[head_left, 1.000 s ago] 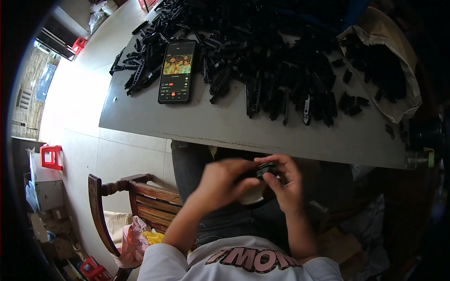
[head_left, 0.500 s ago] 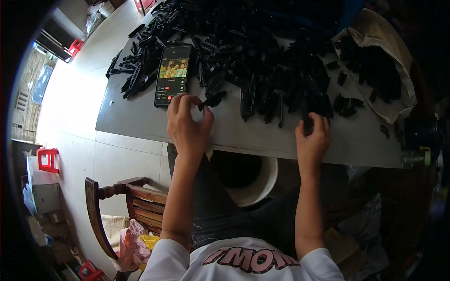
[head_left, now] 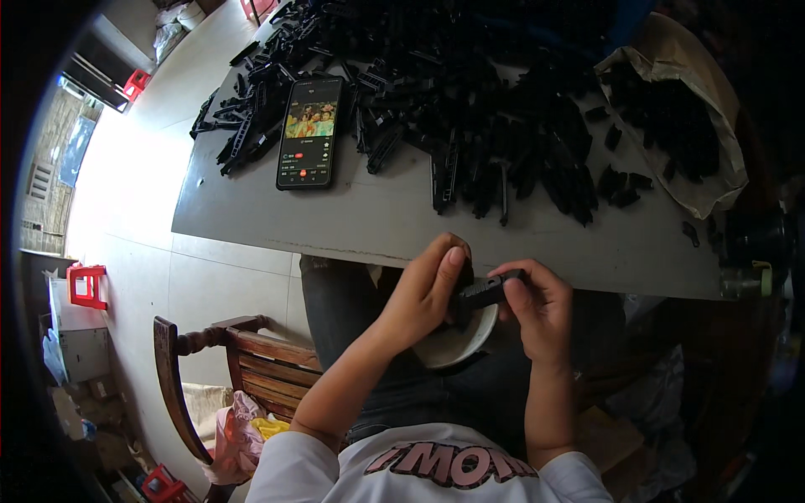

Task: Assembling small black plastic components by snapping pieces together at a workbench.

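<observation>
Just past the table's near edge, my two hands come together above a pale bucket [head_left: 474, 346]. My right hand [head_left: 545, 314] is closed on a black ribbed plastic part [head_left: 484, 290], thumb on top near its right end. Fingers curled, my left hand [head_left: 426, 293] is closed on a dark piece at the part's other end; whether this is a separate part cannot be made out. A large heap of black plastic parts [head_left: 453, 172] covers the far side of the grey table [head_left: 377, 220].
A lit phone [head_left: 309, 134] lies left of centre on the table. To the right, an open brown paper bag [head_left: 717, 142] holds small black pieces, and several more lie loose beside it. A wooden chair [head_left: 268, 360] with pink cloth stands at my left.
Both hands have drawn back from the table toward me and met over the bucket. The left brought a black piece from beside the phone; the right came from the heap with a part.
</observation>
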{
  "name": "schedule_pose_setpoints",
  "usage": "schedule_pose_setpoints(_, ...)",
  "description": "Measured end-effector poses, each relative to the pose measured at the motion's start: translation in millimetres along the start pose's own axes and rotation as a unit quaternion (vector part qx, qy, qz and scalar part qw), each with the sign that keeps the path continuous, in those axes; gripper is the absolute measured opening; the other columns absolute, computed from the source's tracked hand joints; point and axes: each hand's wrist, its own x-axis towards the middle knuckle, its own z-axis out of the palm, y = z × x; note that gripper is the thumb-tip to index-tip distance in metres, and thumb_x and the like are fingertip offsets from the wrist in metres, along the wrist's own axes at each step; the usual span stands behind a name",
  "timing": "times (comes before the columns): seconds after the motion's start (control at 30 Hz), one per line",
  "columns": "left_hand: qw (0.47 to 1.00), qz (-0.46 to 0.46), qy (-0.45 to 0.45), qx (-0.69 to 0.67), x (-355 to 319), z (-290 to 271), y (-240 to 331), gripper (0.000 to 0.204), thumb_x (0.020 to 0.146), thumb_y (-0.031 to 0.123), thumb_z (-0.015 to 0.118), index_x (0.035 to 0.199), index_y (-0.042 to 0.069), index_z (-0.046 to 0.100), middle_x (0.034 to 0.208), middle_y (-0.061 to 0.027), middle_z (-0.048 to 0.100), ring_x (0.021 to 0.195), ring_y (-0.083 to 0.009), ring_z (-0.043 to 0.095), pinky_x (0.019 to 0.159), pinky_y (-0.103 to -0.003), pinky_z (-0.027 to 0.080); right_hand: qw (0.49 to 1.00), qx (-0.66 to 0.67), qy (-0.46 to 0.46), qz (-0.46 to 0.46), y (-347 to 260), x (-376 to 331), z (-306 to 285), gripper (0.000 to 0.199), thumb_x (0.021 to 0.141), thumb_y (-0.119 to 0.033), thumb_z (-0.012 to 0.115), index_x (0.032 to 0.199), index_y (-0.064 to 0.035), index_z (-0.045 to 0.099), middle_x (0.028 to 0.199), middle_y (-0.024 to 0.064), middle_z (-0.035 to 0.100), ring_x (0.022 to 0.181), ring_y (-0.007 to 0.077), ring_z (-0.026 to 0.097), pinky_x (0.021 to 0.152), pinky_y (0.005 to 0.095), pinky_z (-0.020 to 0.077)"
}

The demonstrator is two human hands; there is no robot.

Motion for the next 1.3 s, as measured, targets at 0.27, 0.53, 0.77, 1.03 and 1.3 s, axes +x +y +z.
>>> schedule_pose_setpoints(0.27,0.989,-0.089,-0.096,-0.066,-4.7,-4.2,0.9,0.033,0.099,0.031,0.036,0.108,0.001,0.049,0.067,-0.0021,0.054,0.053,-0.0063,0.051,0.048,-0.019,0.04,0.998,0.033,0.042,-0.01,5.4,-3.6,-3.4,0.023,0.09,-0.024,0.056,0.09,-0.0013,0.06,0.077,0.0016,0.059,0.06,0.0048,0.049,0.052,0.0177,0.0378)
schedule_pose_setpoints(0.53,0.986,-0.1,-0.115,-0.069,-10.4,-3.4,-2.1,0.033,0.097,0.027,0.042,0.116,0.0,0.043,0.062,-0.0044,0.053,0.055,-0.0095,0.053,0.051,-0.023,0.039,0.998,0.044,0.044,0.002,5.1,-5.7,-7.0,0.022,0.089,-0.024,0.058,0.09,-0.0021,0.06,0.079,0.0022,0.059,0.064,0.0057,0.051,0.054,0.0192,0.039)
schedule_pose_setpoints(0.77,0.989,0.005,-0.128,0.074,-12.6,4.6,2.8,0.039,0.089,0.022,0.056,0.115,-0.003,0.043,0.071,-0.0193,0.058,0.064,-0.0316,0.06,0.058,-0.034,0.045,0.972,-0.195,0.034,-0.127,-2.6,-2.4,2.0,0.025,0.085,-0.024,0.064,0.095,-0.0009,0.059,0.088,0.0033,0.058,0.077,0.0117,0.053,0.068,0.0216,0.0425)
schedule_pose_setpoints(1.03,0.986,0.026,-0.111,0.123,-15.9,13.8,5.7,0.038,0.086,0.019,0.058,0.114,-0.003,0.046,0.074,-0.0214,0.059,0.07,-0.0392,0.059,0.06,-0.038,0.046,0.976,0.218,0.003,-0.014,29.8,-5.1,6.6,0.029,0.083,-0.014,0.066,0.106,-0.0023,0.053,0.105,0.0159,0.061,0.102,0.0209,0.057,0.09,0.0318,0.0426)
schedule_pose_setpoints(1.3,0.91,0.139,0.109,0.376,49.0,-23.1,-2.1,0.03,0.089,0.018,0.051,0.118,0.012,0.05,0.091,-0.0141,0.058,0.076,-0.0358,0.059,0.063,-0.039,0.045,0.949,-0.163,0.249,-0.107,25.4,51.1,-44.0,0.017,0.081,-0.006,0.062,0.097,-0.0032,0.054,0.095,0.0067,0.057,0.091,0.0198,0.06,0.077,0.034,0.0485)
